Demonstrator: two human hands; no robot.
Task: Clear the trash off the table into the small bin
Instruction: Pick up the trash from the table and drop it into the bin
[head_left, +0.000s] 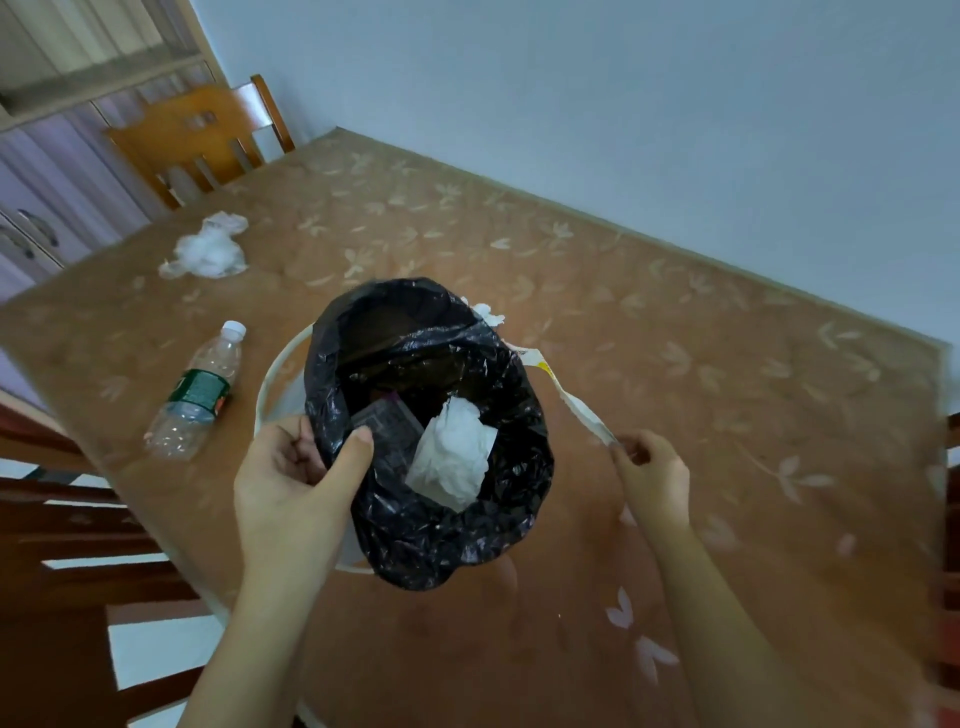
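A small white bin (283, 371) lined with a black plastic bag (498, 530) is held over the table. My left hand (296, 483) grips the bag's near-left rim, thumb inside. Inside the bag lie a crumpled white tissue (454, 457) and a dark wrapper (389, 431). My right hand (652, 473) pinches the end of a long white wrapper strip (569, 397) that runs behind the bin. An empty plastic bottle (200, 392) with a green label lies on the table to the left. A crumpled white plastic wad (210, 249) sits far left. Another white scrap (488, 312) peeks out behind the bin.
The table (675, 322) has a brown cloth with a leaf pattern and stands against a pale wall. A wooden chair (202, 140) stands at the far left end, and another dark chair (78, 519) is at the near left.
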